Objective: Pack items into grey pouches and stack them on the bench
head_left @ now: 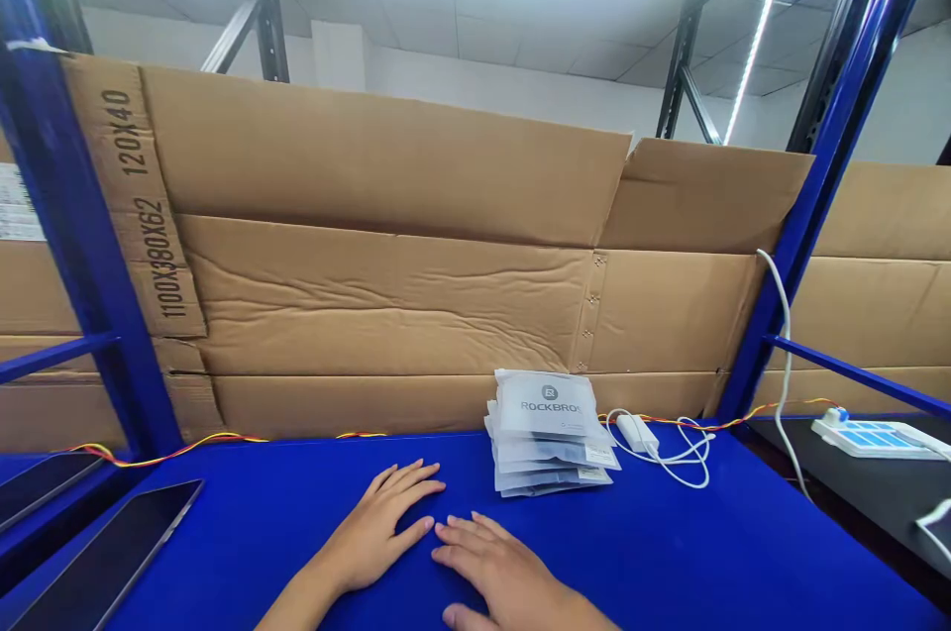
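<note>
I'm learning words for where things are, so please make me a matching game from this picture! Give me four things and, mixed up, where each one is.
Things:
1. ROCKBROS packets
2. White power adapter
3. Cardboard sheets
4. Left hand

Places:
A. Flat on the blue tabletop, palm down
B. Standing behind the table
C. In a pile at the table's back edge
D. Just right of the pile

Right pairs: 1-C, 2-D, 3-B, 4-A.
</note>
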### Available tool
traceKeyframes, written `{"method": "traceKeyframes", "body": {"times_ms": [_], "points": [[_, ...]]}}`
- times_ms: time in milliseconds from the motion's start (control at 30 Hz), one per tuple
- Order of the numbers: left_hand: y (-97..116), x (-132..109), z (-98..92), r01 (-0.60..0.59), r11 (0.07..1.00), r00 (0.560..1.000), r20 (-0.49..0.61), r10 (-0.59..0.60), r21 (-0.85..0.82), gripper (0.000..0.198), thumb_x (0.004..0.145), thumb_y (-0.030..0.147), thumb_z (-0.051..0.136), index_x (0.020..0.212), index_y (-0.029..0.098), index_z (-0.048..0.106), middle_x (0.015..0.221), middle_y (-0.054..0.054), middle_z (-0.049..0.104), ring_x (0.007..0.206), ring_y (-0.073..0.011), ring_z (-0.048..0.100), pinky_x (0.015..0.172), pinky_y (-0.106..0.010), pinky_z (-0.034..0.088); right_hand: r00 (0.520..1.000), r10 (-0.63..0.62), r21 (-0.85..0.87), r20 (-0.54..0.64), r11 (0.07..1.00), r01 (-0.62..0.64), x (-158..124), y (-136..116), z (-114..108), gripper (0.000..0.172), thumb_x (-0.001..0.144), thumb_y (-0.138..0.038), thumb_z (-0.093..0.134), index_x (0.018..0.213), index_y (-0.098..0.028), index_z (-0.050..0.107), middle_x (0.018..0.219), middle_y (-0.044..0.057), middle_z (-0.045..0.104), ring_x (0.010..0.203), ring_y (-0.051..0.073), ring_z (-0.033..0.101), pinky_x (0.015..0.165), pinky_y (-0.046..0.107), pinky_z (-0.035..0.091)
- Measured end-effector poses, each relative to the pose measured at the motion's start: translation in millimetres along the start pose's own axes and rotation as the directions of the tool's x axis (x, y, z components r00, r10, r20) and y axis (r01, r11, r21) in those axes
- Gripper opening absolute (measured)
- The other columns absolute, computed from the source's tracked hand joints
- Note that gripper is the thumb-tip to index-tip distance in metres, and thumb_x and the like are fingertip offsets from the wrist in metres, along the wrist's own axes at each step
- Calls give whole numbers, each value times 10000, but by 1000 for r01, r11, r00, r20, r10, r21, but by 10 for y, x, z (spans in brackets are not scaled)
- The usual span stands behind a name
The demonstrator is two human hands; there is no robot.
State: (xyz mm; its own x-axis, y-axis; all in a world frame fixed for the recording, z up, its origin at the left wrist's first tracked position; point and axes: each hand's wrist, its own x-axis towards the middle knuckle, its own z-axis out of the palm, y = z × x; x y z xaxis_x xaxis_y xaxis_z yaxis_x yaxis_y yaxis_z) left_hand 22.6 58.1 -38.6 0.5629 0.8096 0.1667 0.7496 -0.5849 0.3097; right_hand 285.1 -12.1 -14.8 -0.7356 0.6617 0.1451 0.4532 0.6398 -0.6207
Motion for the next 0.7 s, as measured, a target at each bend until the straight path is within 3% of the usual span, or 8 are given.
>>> {"method": "traceKeyframes", "body": {"times_ms": [433,700], "points": [[1,-4,8,-10,1000,1000,-1,10,-14,411,986,491,504,1395,450,507,1560,36,460,1467,-287,362,1201,-612,267,1000,-1,9,-4,1000,1,10,49,41,588,923,-484,583,1463,-288,458,1597,44,392,1483,219,333,1267,421,150],[13,-16,2,-5,1000,1000,-16,4,-29,404,975,466,534,1379,456,525,1550,48,474,1460,-286,376,1200,-607,271,1000,-4,-62,-20,998,3,67,229,220,608,904,-492,581,1466,-302,446,1603,42,387,1484,238,332,1261,461,170]]}}
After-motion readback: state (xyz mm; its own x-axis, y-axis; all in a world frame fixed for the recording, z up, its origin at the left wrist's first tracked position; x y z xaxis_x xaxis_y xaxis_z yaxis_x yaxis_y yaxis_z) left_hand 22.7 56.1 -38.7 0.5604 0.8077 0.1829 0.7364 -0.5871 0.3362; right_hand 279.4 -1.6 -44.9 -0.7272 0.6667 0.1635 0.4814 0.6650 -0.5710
